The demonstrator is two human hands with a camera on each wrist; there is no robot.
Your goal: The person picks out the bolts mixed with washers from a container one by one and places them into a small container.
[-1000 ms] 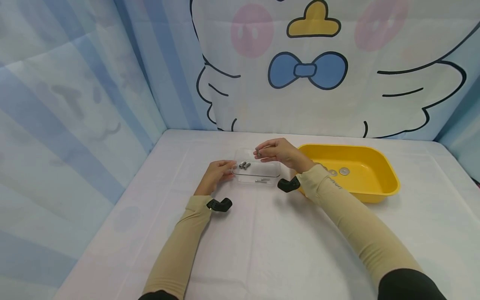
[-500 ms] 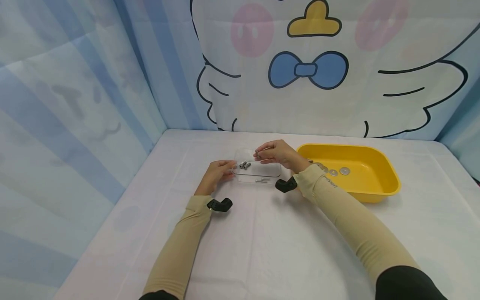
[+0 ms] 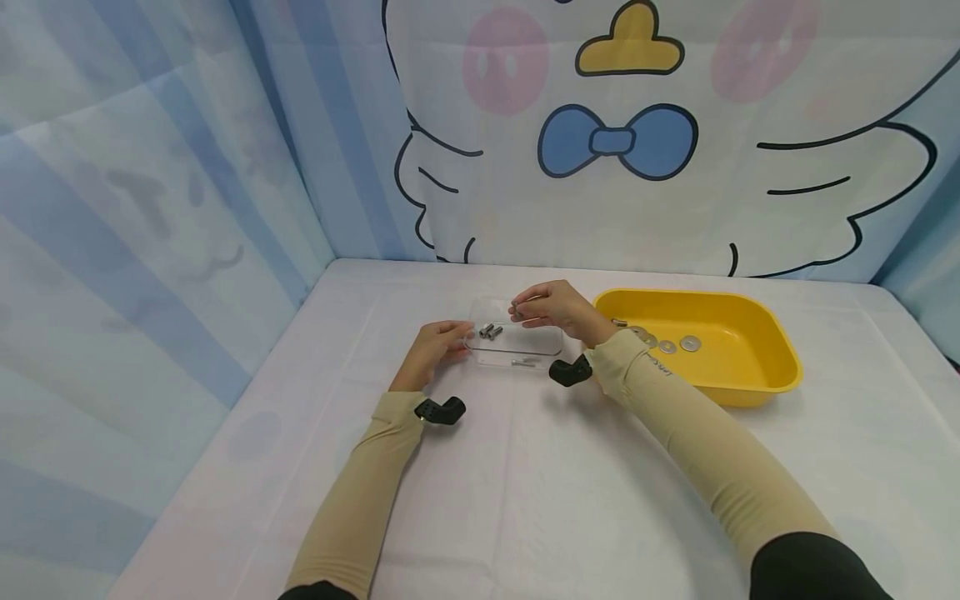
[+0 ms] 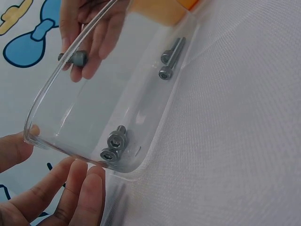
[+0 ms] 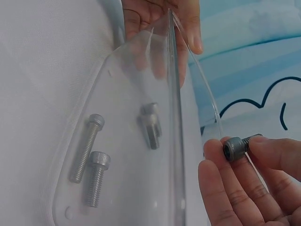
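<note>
A clear plastic box (image 3: 517, 340) stands on the table, with short socket head bolts (image 4: 113, 146) at its left end and longer, thinner ones (image 5: 88, 148) along its near side. My left hand (image 3: 437, 343) grips the left end of the box, thumb at the rim and fingers against the outer wall. Over the far part of the box, my right hand (image 3: 558, 310) pinches another short socket head bolt (image 5: 235, 149) between thumb and fingers. In the right wrist view its head and part of the thread show; the rest is behind the thumb.
To the right of the box stands a yellow tray (image 3: 765, 358) holding several flat metal washers (image 3: 690, 342) and a bolt (image 3: 618, 322), partly hidden by the right forearm. A white cloth (image 3: 480, 500) covers the table. Printed curtains rise behind and at the sides.
My right hand has shifted very slightly, and its wrist has moved a little left, uncovering the bolt in the yellow tray. It keeps the pinched bolt throughout. My left hand and the box stay put.
</note>
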